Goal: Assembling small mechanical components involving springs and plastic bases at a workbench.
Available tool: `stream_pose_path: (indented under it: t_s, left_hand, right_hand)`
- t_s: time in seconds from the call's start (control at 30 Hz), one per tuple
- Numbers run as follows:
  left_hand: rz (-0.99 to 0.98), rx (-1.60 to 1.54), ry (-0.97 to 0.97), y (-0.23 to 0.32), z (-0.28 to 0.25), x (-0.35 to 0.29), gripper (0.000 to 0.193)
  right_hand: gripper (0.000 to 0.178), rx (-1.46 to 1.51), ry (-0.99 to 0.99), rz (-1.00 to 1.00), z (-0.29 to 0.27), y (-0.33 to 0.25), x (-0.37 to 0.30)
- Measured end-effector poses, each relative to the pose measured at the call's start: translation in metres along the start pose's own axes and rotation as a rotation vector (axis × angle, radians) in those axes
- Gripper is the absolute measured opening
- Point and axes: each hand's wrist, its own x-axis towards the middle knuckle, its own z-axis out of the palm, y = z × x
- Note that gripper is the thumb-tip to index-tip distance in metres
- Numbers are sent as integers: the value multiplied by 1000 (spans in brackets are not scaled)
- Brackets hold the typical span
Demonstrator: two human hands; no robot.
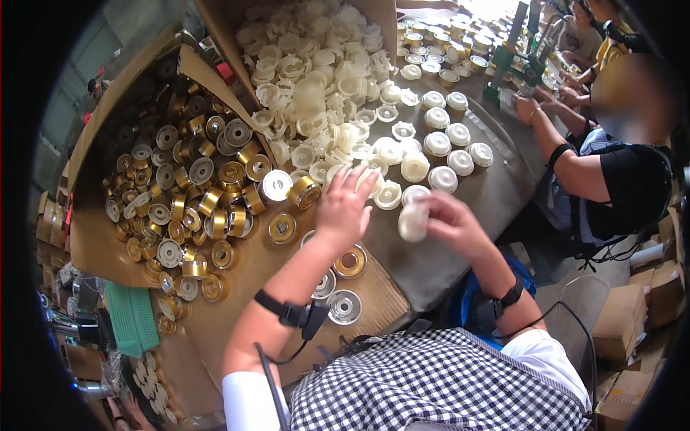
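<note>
My right hand (457,224) pinches a round white plastic cap (411,223), blurred by motion, just above the table's near part. My left hand (342,208) reaches with its fingers stretched out over the edge of a heap of translucent white plastic caps (309,79); whether its fingertips touch one cannot be made out. Beneath and beside the left forearm, several gold-rimmed metal lids (345,307) lie on flat cardboard. Beyond my right hand stand rows of gold lids topped with white caps (443,179).
Gold and silver lids (180,215) fill an opened cardboard box (93,244) on the left. A person in a dark top (632,169) works at a green hand press (514,68) on the right. Cardboard cartons (619,320) stand at the lower right, and a green mesh basket (131,320) at the left.
</note>
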Motion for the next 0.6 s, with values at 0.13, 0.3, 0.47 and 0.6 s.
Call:
stream_pose_path:
  t_s: [0.13,0.3,0.47,0.6]
  left_hand:
    - [129,311,-274,-22,24,32,60]
    - [4,41,-321,-23,4,33,67]
    - [-440,-655,-48,-29,-58,-15,64]
    - [-554,-827,44,-34,-85,-89,64]
  right_hand:
    - [39,-17,-122,339,15,37,-34]
    - [53,-733,165,78,13,24,-47]
    - [70,-1079,-38,-117,18,25,-47]
    - [69,-950,28,-95,27,20,-40]
